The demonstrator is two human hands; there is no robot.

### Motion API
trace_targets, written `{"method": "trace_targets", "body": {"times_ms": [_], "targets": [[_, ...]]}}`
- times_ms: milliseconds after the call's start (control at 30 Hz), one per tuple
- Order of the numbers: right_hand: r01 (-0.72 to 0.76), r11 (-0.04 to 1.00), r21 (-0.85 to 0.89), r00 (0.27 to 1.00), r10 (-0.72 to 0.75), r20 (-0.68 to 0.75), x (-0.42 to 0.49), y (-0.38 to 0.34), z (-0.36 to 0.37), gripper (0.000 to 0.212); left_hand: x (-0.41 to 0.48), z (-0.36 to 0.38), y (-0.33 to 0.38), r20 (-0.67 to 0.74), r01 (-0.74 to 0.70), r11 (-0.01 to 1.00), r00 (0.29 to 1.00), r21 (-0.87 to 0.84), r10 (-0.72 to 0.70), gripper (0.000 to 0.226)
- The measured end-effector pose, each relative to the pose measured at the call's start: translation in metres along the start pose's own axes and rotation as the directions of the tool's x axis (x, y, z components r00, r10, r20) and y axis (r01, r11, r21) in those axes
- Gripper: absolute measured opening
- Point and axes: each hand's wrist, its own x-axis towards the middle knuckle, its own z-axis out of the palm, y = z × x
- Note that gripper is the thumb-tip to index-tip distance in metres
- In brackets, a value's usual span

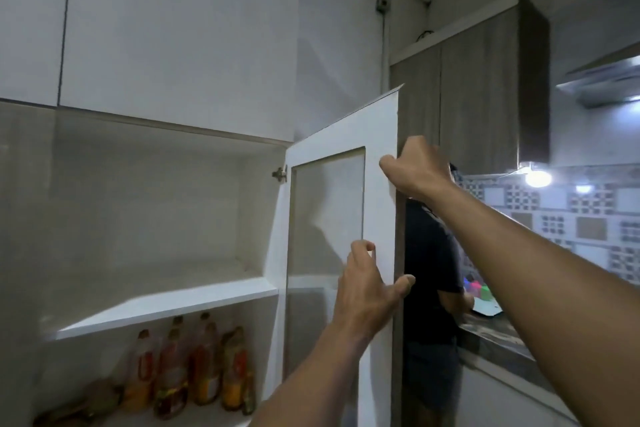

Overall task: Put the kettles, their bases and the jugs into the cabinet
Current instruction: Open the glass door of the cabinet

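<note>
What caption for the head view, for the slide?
Both hands on the open cabinet door: right hand grips its free edge, left hand lower down; upper shelf bare, bottles below.

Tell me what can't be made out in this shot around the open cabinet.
- Right hand: fingertips hidden behind the cabinet door edge, so its grip is unclear, head view.
- Bottles on the lower shelf: labels too blurred to read.
- Kettles, bases, jugs: none in frame.
- Other person: mostly hidden by the door and right arm.
</note>
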Motion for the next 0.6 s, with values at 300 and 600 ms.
{"method": "trace_targets", "body": {"times_ms": [300,600], "targets": [[-0.053,0.994,0.099,0.997,0.047,0.061,0.096,0.177,-0.014,0.015,0.073,0.188,0.023,-0.084,0.041,0.999,0.996,-0.013,-0.042,0.088],[-0.092,0.977,0.190,0.994,0.079,0.071,0.141,0.243,0.001,0.026,0.112,0.248,0.036,-0.079,0.138,0.990,0.988,0.030,-0.135,0.089]]}}
